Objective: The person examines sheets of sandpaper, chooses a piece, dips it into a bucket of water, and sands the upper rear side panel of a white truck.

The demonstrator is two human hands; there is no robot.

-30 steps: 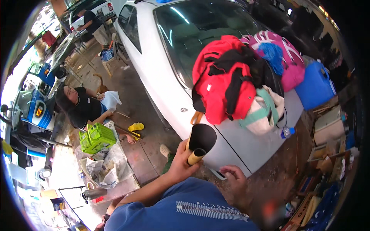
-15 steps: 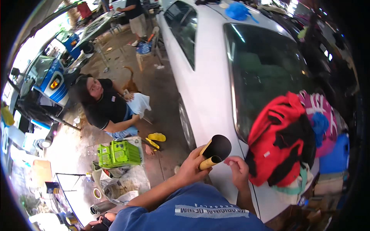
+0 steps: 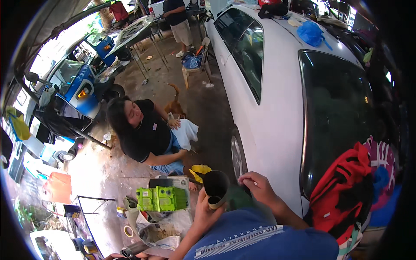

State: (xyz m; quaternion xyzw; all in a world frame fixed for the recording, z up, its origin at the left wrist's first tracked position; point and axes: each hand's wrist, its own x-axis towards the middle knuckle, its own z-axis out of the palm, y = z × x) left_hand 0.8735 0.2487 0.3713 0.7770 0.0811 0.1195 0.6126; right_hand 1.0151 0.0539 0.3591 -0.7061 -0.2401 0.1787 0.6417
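Tubes, two, rolled, tan outside and dark within: one wide (image 3: 216, 183), one narrow (image 3: 215, 200), the narrow touching the wide on its six o'clock side. No writing could be read on either.
Left hand (image 3: 205, 215): wrapped around the lower part of both tubes, which rose from the grip toward one o'clock, mouths uppermost.
Right hand (image 3: 258, 187): at two o'clock from the left, apart from the tubes, fingers curled and thumb near the forefinger; whether it pinched anything small could not be told.
Shirt, blue (image 3: 242, 223): worn by the holder; white printed lettering and a striped band across the chest.
Seated person (image 3: 141, 141), at eleven o'clock: black top with a small pale label (image 3: 154, 127), too small to read; white cloth (image 3: 185, 134) on the lap.
Green box (image 3: 161, 199), toward ten o'clock: markings illegible.
Red bundle (image 3: 342, 190), at three o'clock: one small white tag (image 3: 326, 215), illegible.
White car (image 3: 277, 117): at one o'clock, beyond the right hand.
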